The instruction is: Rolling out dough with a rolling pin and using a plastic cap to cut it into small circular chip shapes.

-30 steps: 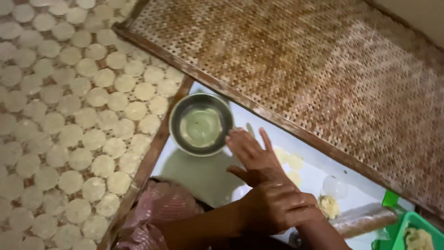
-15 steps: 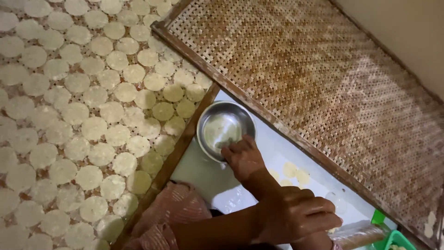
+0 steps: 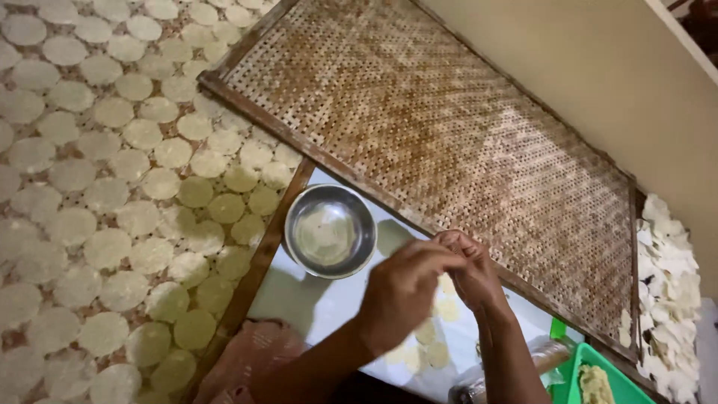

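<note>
My left hand (image 3: 404, 288) and my right hand (image 3: 467, 269) meet fingertip to fingertip above a white board (image 3: 329, 307). The fingers of both are curled in, and whatever lies between them is hidden. Several small pale dough discs (image 3: 428, 334) lie on the board just under my hands. A round metal bowl (image 3: 330, 232) stands on the board's far-left corner, a hand's width from my left hand.
A woven bamboo tray (image 3: 112, 187) on the left is covered with several rows of thin round discs. A second woven tray (image 3: 449, 142) lies bare behind the board. A rolling pin (image 3: 540, 359) and a green basket (image 3: 572, 378) sit at lower right, with white chips (image 3: 673, 292) piled by the wall.
My forward hand has lifted off the board beside the bowl and drawn back to join the other hand. The view has swung, so the bowl now sits further left.
</note>
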